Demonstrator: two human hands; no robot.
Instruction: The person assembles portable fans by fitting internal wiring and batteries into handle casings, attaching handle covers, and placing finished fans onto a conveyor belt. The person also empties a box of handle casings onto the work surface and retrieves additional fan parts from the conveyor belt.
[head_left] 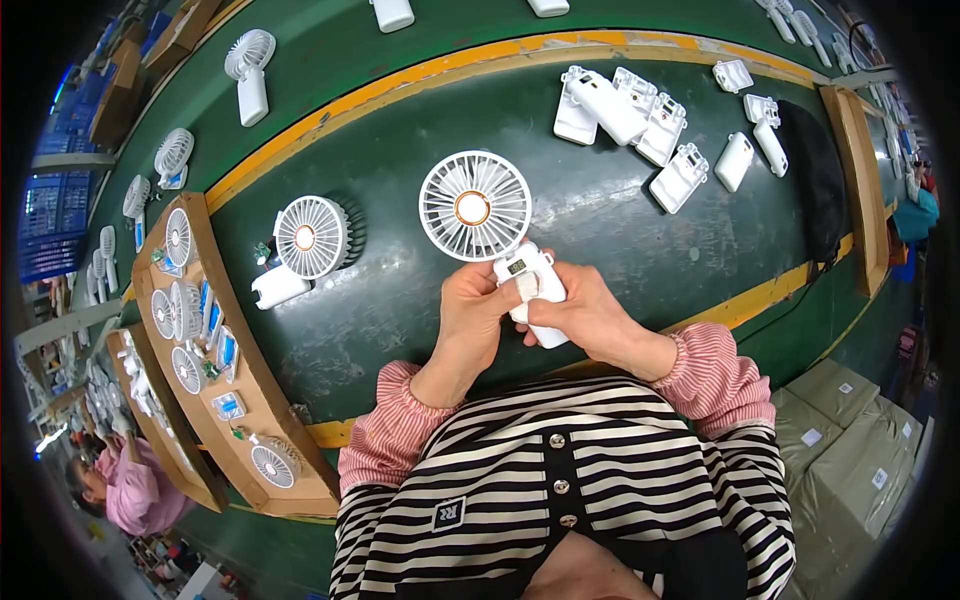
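A white handheld fan (545,262) is between my two hands, its round grille with an orange ring facing up and its handle toward me. A small dark display shows near the top of the handle. My left hand (472,312) is closed round the handle's left side, its thumb lying over the front with a pale wrap at the tip. From the right, my right hand (597,312) grips the same handle, thumb across its lower front. Fingers under the handle are mostly hidden. To the left lies another fan head (312,237), beside a white handle part (282,287).
White handle shells (680,178) lie in a group at the back right, near a black cloth (808,185). A cardboard tray (300,470) of fan parts stands at left. Finished-looking fans (250,75) lie beyond the yellow strip. A person in pink (140,485) sits far left.
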